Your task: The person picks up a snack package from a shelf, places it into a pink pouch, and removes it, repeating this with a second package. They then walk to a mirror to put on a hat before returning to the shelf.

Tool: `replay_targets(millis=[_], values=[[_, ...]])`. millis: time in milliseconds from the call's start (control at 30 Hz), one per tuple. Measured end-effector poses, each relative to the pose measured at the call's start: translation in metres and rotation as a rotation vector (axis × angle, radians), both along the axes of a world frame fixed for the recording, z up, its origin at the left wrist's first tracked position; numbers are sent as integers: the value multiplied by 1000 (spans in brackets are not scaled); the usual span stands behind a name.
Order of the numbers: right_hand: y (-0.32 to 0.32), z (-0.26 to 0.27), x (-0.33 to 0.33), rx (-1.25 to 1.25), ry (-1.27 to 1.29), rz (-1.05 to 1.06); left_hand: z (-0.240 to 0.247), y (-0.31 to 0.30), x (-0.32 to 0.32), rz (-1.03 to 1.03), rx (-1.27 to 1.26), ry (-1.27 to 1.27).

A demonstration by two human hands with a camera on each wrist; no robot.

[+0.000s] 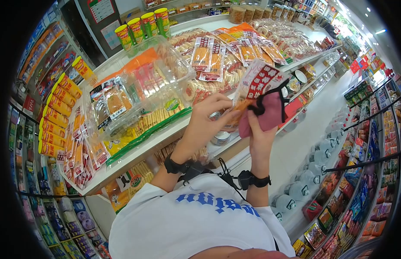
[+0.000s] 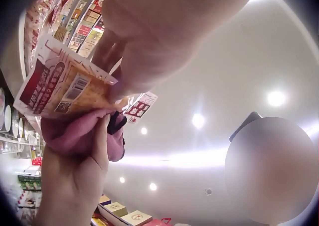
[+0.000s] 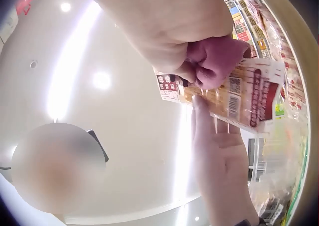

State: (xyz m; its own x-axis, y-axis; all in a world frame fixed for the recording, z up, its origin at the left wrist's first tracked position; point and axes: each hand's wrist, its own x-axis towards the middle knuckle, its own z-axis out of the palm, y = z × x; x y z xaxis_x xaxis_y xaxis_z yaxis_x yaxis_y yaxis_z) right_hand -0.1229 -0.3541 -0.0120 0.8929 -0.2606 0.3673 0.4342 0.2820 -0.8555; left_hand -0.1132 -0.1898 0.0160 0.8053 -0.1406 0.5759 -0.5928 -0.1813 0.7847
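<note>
My left hand (image 1: 211,115) pinches a flat snack packet (image 1: 261,81) near its lower end, thumb on one face and fingers behind. The packet is white with red print and a clear window onto orange-brown food; its barcode side (image 2: 75,89) shows in the left wrist view. My right hand (image 1: 260,129) grips a pink cloth (image 1: 271,110) with black trim, bunched against the packet. The right thumb lies over the cloth, and the other right fingers are mostly hidden. In the right wrist view, the cloth (image 3: 219,59) overlaps one long edge of the packet.
A white display counter (image 1: 144,157) in front bears piled snack packets (image 1: 209,58), a clear plastic tray (image 1: 172,60) and yellow-lidded canisters (image 1: 155,23). Large water bottles (image 1: 297,190) line the floor on the right, beside low shelves of packaged goods (image 1: 360,172).
</note>
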Motion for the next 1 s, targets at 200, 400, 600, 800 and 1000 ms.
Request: replay_targets(millis=[200,400,600,800,1000], values=[[-30,20,7,156,-5,-24,-1,6,-3,-200,111,61],[-37,21,2,319,-11,-35,5,7,-6,-177,108,59],[-20,9,-6,126,28,122,9,-1,-4,-122,-75,217],[-18,7,2,-110,85,-45,-2,-11,-4,4,-97,138],[-10,7,-6,-116,55,48,4,-19,-2,110,114,-155]])
